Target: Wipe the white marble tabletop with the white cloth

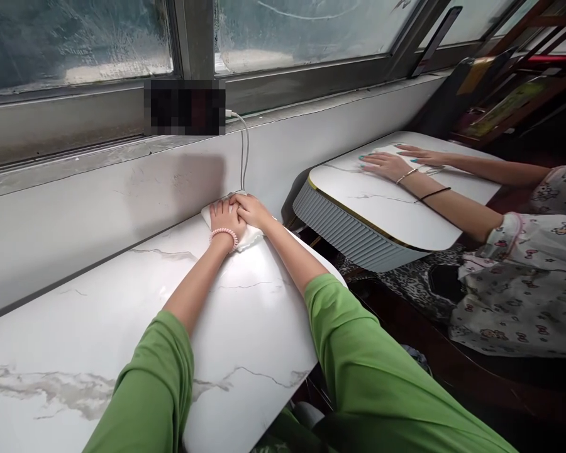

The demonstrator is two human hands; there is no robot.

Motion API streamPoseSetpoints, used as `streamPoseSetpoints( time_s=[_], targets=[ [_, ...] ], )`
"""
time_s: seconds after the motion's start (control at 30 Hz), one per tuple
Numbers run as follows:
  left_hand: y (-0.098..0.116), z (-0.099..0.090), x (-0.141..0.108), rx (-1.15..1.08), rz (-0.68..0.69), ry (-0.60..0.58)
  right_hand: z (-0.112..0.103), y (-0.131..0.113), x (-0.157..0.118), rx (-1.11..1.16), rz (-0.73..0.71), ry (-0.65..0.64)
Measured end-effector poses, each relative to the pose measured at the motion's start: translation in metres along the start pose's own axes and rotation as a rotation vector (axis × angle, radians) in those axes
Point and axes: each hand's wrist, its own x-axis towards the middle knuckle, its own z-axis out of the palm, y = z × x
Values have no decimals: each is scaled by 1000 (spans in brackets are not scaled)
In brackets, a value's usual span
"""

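On the worktop (136,314), I see the white cloth (251,239) directly beneath the left hand (227,221) and overlapping right hand (253,211), both with fingers apart.

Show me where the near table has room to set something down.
Bare: the near table between the wall and the left sleeve, and between the forearms. Crowded: its far end by the wall, where the left hand and right hand lie on a cloth.
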Motion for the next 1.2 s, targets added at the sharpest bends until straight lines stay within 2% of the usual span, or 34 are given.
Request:
streamPoseSetpoints(
  time_s=[0.33, 0.53, 0.77, 1.03, 1.13, 1.2],
  targets=[
    [3, 1, -4, 38, -1, -2, -2, -5, -7, 13, 1, 19],
    [19, -2, -21, 27, 5, -55, -10, -9, -32, 26, 9, 10],
    [59, -9, -65, 17, 50, -112, -30, -19, -96, -7, 32, 12],
    [112, -18, -149, 17, 164, -137, -59, -51, -200, -20, 30, 6],
    [125, -23, -173, 15, 211, -168, -66, -60, -231, -38, 42, 5],
    [129, -24, -181, 0, 239, -174, -67, -63, -242, -49, 55, 13]
  ],
)
